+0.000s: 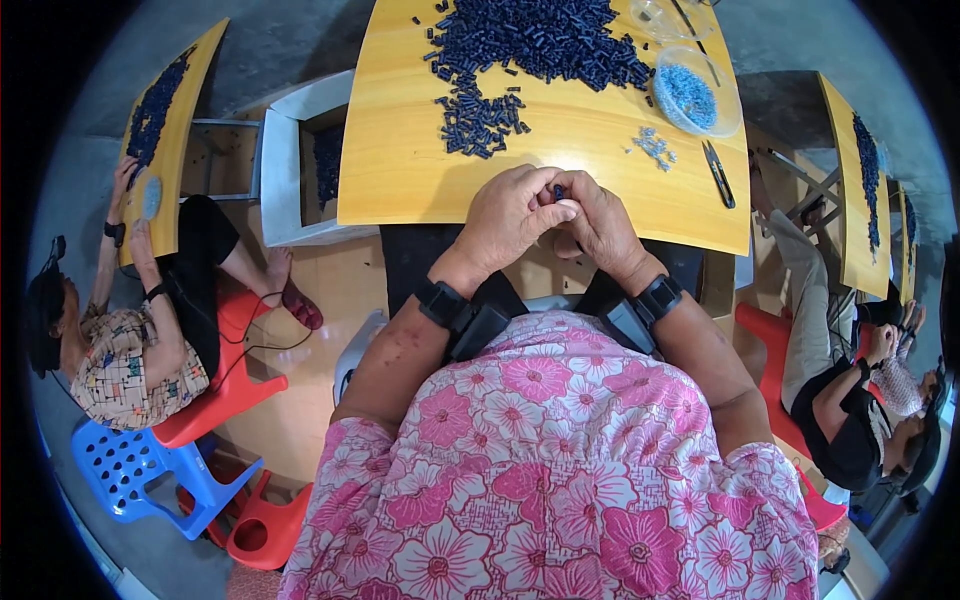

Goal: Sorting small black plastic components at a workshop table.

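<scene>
Floral shirt (560,450) nearest, a dark piece (558,192) sits between the fingers (578,188).

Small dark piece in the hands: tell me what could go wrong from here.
The small dark piece, held between the left hand and right hand, could slip off the table, since the hands are at its near edge. The black snips lie loose on the right, so a reach past them might nick a finger. The open bowl of blue bits stands near the right edge; a bump might spill it.
</scene>
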A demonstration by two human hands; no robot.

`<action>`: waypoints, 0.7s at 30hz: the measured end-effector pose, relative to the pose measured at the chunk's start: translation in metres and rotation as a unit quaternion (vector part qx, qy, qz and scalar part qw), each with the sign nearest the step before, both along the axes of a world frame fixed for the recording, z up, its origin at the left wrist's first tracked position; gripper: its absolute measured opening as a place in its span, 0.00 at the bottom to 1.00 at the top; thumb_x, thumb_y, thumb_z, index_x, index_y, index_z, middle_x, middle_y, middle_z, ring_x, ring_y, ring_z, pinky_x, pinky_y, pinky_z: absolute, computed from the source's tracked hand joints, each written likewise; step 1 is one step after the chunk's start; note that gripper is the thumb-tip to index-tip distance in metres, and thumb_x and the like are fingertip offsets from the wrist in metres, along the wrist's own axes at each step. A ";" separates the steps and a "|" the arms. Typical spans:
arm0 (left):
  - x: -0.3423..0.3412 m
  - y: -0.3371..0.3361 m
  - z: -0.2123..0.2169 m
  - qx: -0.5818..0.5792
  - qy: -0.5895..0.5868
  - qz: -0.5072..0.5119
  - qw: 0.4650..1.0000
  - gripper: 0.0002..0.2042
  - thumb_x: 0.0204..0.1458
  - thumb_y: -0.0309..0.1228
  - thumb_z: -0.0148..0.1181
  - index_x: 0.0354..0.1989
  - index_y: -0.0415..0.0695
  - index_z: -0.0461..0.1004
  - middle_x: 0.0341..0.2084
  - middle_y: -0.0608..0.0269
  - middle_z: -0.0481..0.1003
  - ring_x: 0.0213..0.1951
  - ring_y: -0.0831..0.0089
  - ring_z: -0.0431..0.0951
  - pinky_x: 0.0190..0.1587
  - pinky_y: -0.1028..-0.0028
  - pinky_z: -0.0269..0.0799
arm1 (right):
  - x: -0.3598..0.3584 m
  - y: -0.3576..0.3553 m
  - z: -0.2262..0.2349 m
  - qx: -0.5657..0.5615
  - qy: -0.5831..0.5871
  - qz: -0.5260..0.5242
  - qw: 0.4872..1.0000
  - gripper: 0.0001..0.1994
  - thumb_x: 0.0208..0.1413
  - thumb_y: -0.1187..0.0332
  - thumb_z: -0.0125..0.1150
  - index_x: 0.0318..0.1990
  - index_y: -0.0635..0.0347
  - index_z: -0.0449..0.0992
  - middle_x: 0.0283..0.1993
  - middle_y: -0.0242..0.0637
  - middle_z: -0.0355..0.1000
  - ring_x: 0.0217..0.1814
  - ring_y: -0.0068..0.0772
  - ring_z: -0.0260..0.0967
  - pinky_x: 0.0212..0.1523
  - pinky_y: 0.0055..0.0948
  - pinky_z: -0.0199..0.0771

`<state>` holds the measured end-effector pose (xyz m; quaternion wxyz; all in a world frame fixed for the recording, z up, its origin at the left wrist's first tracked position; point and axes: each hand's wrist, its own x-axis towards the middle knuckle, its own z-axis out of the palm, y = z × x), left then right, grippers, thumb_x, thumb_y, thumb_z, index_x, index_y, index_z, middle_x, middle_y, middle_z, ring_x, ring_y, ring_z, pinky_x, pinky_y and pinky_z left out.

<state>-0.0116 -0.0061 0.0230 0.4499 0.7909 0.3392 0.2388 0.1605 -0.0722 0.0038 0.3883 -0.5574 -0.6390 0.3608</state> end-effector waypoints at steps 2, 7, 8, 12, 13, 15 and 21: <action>0.001 0.000 -0.001 0.024 0.013 0.007 1.000 0.24 0.53 0.46 0.65 0.49 0.38 0.77 0.28 0.60 0.73 0.29 0.69 0.74 0.35 0.71 0.71 | 0.000 0.000 0.003 -0.002 0.003 0.003 1.000 0.14 0.64 0.67 0.56 0.54 0.60 0.70 0.45 0.49 0.75 0.47 0.53 0.75 0.48 0.39 0.75; 0.001 0.001 -0.003 0.041 0.031 0.010 0.999 0.23 0.53 0.46 0.64 0.48 0.38 0.77 0.28 0.58 0.74 0.30 0.65 0.75 0.35 0.68 0.71 | -0.002 0.002 0.003 -0.021 0.020 -0.002 1.000 0.14 0.64 0.68 0.57 0.54 0.61 0.71 0.45 0.49 0.75 0.47 0.52 0.76 0.48 0.39 0.75; 0.001 0.001 -0.003 0.045 0.033 0.010 0.998 0.23 0.53 0.46 0.64 0.48 0.38 0.77 0.29 0.57 0.74 0.30 0.64 0.75 0.36 0.68 0.71 | -0.002 0.003 0.005 -0.026 0.011 0.000 1.000 0.14 0.64 0.68 0.57 0.54 0.61 0.71 0.44 0.50 0.75 0.46 0.52 0.76 0.47 0.39 0.75; 0.001 0.002 -0.006 0.043 0.028 0.009 0.999 0.23 0.53 0.46 0.64 0.48 0.38 0.77 0.28 0.57 0.74 0.30 0.64 0.75 0.36 0.68 0.71 | 0.000 0.004 -0.004 0.014 -0.002 0.021 1.000 0.17 0.71 0.56 0.48 0.55 0.61 0.66 0.34 0.38 0.74 0.30 0.30 0.75 0.33 0.28 0.76; 0.000 0.003 -0.007 0.038 0.029 0.008 0.999 0.23 0.54 0.45 0.63 0.48 0.38 0.77 0.28 0.57 0.74 0.31 0.64 0.75 0.36 0.68 0.71 | 0.000 0.004 -0.004 0.014 -0.002 0.021 1.000 0.17 0.71 0.56 0.48 0.55 0.61 0.66 0.34 0.38 0.74 0.30 0.30 0.75 0.33 0.28 0.76; 0.000 0.003 -0.007 0.032 0.029 0.006 0.999 0.22 0.54 0.45 0.63 0.48 0.38 0.77 0.28 0.57 0.74 0.31 0.64 0.75 0.37 0.68 0.71 | -0.002 0.003 -0.003 0.003 0.015 0.013 1.000 0.15 0.71 0.59 0.48 0.55 0.61 0.66 0.33 0.37 0.74 0.30 0.28 0.75 0.33 0.28 0.76; 0.001 0.001 -0.007 0.026 0.024 0.019 0.999 0.19 0.54 0.40 0.65 0.49 0.39 0.77 0.28 0.59 0.74 0.31 0.67 0.75 0.37 0.70 0.72 | -0.002 0.003 -0.004 0.014 0.015 0.016 1.000 0.12 0.71 0.64 0.45 0.54 0.60 0.66 0.33 0.38 0.73 0.29 0.29 0.75 0.33 0.28 0.75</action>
